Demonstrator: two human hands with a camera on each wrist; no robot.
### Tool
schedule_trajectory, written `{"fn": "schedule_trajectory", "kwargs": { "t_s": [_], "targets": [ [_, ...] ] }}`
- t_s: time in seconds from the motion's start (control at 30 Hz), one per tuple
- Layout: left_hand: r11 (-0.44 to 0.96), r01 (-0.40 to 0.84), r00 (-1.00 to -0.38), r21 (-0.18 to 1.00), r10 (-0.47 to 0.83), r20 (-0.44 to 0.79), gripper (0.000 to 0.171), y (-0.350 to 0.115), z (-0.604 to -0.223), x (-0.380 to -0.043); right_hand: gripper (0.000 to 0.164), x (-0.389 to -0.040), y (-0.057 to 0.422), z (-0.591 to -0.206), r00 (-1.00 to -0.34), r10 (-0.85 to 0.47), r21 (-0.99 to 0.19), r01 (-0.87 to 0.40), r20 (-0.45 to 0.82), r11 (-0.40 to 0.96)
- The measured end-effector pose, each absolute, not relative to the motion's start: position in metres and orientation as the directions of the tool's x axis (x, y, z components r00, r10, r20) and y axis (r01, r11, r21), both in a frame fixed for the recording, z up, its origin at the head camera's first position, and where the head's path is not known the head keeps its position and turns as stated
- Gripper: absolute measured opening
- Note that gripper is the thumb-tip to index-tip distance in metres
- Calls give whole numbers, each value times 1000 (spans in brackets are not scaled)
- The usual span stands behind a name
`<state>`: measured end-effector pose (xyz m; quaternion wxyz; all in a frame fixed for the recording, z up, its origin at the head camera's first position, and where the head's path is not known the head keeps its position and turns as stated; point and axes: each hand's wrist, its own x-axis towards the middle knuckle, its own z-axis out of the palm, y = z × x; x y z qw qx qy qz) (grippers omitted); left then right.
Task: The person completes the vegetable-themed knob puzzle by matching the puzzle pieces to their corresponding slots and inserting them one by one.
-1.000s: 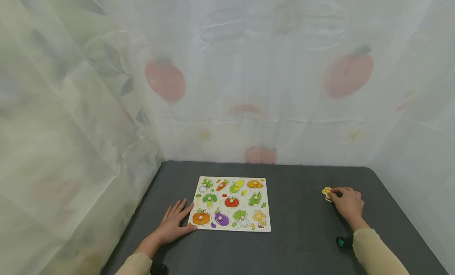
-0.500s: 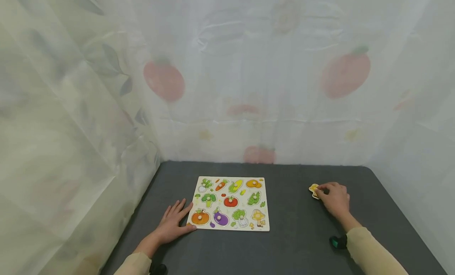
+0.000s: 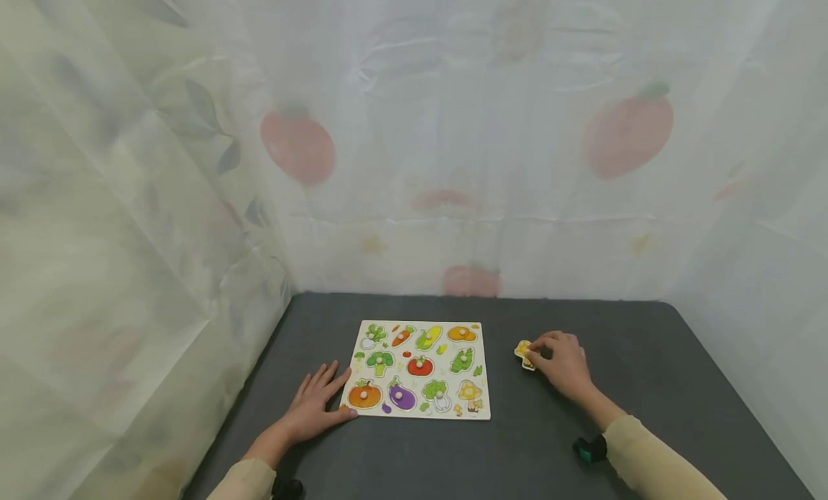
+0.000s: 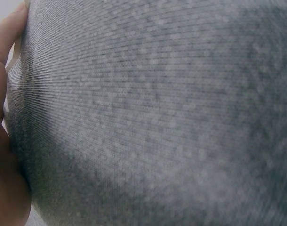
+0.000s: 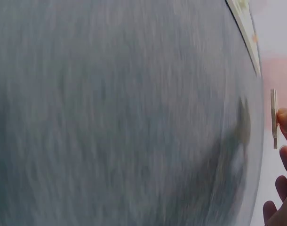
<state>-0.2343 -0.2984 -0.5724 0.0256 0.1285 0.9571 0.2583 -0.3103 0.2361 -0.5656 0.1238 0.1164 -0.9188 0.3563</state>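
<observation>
My right hand (image 3: 564,363) pinches a yellow mushroom puzzle piece (image 3: 522,350) between thumb and finger, to the right of the puzzle board. In the right wrist view the mushroom piece (image 5: 274,117) shows edge-on, above the dark surface. The white vegetable puzzle board (image 3: 453,415) lies flat, with knobbed pieces such as a pumpkin (image 3: 365,396), an eggplant (image 3: 406,401) and a tomato (image 3: 422,371). A mushroom picture (image 3: 470,392) without a visible knob is at its lower right. Fingers spread, my left hand (image 3: 313,406) rests at the board's left edge.
Dark grey cloth covers the table (image 3: 427,457). A pale, fruit-printed curtain (image 3: 401,256) hangs behind it, and another curtain (image 3: 162,270) runs along the left. Part of the board (image 5: 247,35) appears at the upper right of the right wrist view.
My right hand has moved left toward the board, carrying the mushroom piece from the table's right side. The left hand keeps its place at the board's edge.
</observation>
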Motion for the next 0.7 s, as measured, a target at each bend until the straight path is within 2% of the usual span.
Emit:
{"fn": "schedule_trajectory", "kwargs": {
  "t_s": [0.47,0.7],
  "targets": [
    [834,232,-965,500,260,14,93,-299,-572,-234,8,-299,195,-564,-932,-197,-621,-352,305,701],
    [846,206,-967,492,252,-28,94,-298,-569,-234,9,-293,182,-565,-928,-230,-614,-366,292,699]
  ]
}}
